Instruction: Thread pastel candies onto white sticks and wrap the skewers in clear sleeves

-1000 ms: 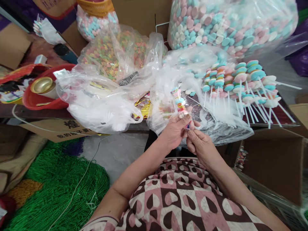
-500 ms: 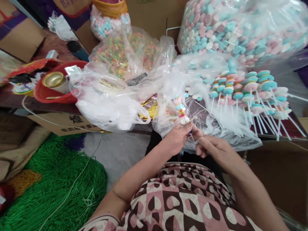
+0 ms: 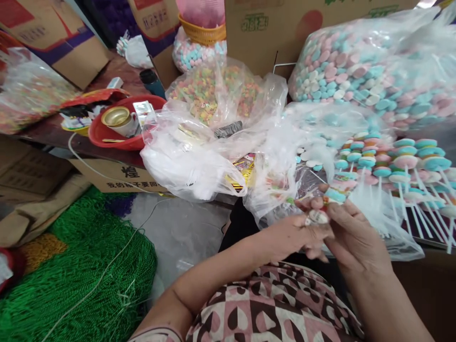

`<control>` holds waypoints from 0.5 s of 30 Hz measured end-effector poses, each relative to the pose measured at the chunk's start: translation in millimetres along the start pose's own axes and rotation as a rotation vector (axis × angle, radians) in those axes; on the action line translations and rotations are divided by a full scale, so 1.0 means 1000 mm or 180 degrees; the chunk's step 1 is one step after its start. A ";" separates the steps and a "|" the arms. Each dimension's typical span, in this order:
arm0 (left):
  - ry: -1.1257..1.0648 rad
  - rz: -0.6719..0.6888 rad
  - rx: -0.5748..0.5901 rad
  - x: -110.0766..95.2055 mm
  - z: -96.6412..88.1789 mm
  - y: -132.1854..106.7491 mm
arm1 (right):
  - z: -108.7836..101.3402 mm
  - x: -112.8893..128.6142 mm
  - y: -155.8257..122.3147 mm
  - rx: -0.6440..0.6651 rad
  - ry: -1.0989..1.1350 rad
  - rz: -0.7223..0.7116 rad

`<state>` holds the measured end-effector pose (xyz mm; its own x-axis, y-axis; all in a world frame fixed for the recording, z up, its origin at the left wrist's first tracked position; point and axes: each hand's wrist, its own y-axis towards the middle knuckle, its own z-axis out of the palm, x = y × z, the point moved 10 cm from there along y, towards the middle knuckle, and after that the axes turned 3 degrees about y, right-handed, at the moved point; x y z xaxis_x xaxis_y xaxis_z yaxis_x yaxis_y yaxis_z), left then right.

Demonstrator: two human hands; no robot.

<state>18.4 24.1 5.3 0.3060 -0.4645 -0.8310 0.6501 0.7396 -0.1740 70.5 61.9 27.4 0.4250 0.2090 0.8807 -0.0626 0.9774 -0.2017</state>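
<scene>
Both hands meet low at the table's front edge around one marshmallow skewer [image 3: 335,195], blue, white and pink, apparently in a clear printed wrapper. My left hand [image 3: 301,235] is closed at its lower, bunched end. On the other side my right hand [image 3: 356,232] grips it along its length, the fingers partly hiding it. Just right of the hands lies a pile of marshmallow candy skewers [image 3: 404,164] with white sticks. A crumpled clear plastic bag [image 3: 274,175] lies to the left of the hands.
Behind stand a big bag of loose marshmallows [image 3: 359,71] and a bag of small gummies [image 3: 213,90]. A red basin [image 3: 96,133] holds a gold-coloured bowl [image 3: 116,116]. White plastic bags [image 3: 178,166] cover the table's middle. Green cord [image 3: 107,261] heaps on the floor at left.
Both hands have moved right with the skewer, which now tilts to the right. My right hand has shifted from its lower end up onto its body. The view has swung left.
</scene>
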 end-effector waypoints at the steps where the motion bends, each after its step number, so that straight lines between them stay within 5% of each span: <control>1: 0.0551 0.0196 -0.0576 -0.009 -0.020 -0.003 | -0.003 0.002 0.002 -0.0196 -0.0099 -0.0153; 3: 0.1589 0.0542 -0.1530 -0.030 -0.048 -0.014 | -0.005 0.010 0.005 -0.0526 -0.0406 -0.0589; 6: 0.2327 0.0799 -0.1922 -0.048 -0.062 -0.025 | 0.006 0.020 0.012 -0.0458 -0.0900 -0.0971; 11: 0.1684 0.0974 -0.1924 -0.081 -0.099 -0.043 | 0.042 0.035 0.041 0.0203 -0.1289 -0.0881; 15: 0.1449 0.1239 -0.2691 -0.127 -0.162 -0.067 | 0.102 0.034 0.063 0.0763 -0.2439 -0.1457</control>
<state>-176.5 112.5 37.1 -0.0158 -0.0221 -0.9996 -0.1920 0.9812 -0.0187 -11.6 133.4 88.2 -0.2541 -0.3198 0.9128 -0.2574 0.9321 0.2549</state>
